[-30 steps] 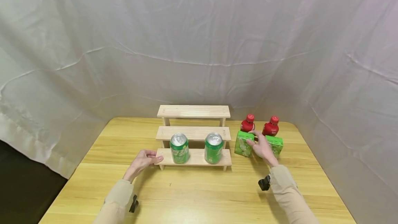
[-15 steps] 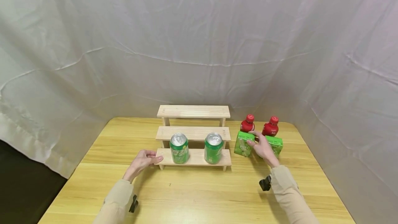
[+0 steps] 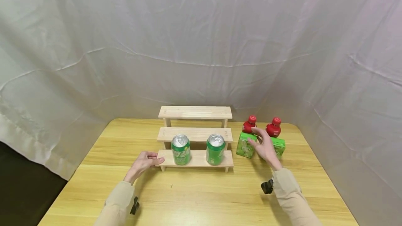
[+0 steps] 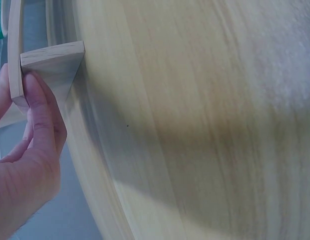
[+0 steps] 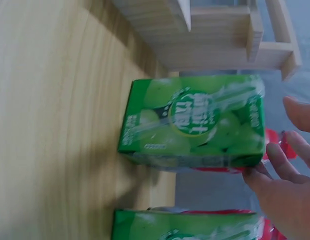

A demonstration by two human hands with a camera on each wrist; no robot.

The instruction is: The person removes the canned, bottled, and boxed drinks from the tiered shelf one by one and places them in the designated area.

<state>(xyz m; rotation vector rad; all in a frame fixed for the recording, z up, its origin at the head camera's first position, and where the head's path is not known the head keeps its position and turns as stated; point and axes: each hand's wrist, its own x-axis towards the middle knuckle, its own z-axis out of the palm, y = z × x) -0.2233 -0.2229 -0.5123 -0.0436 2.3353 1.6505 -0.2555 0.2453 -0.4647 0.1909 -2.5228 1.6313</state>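
Note:
At the left end of the lowest step, my left hand [image 3: 145,163] pinches the three-step wooden shelf [image 3: 195,134], thumb above the board and fingers under it. Two green soda cans [image 3: 180,150] stand upright on that step. Right of the shelf, my right hand [image 3: 265,147] is at the top of a green juice box [image 5: 195,120] standing on the table. Its thumb is spread away from the box in the right wrist view, and other fingers lie near the top corner; whether they touch cannot be told. A second green juice box [image 3: 278,147] is partly hidden behind this hand.
Two red bottles, a left one [image 3: 250,125] and a right one [image 3: 274,127], stand behind the juice boxes. The wooden table [image 3: 201,198] is bordered by a grey curtain [image 3: 201,44] behind and at the sides.
My right hand has loosened from the near juice box, its fingers rising and spreading slightly. That box stays where it was. My left hand and the shelf have not visibly moved.

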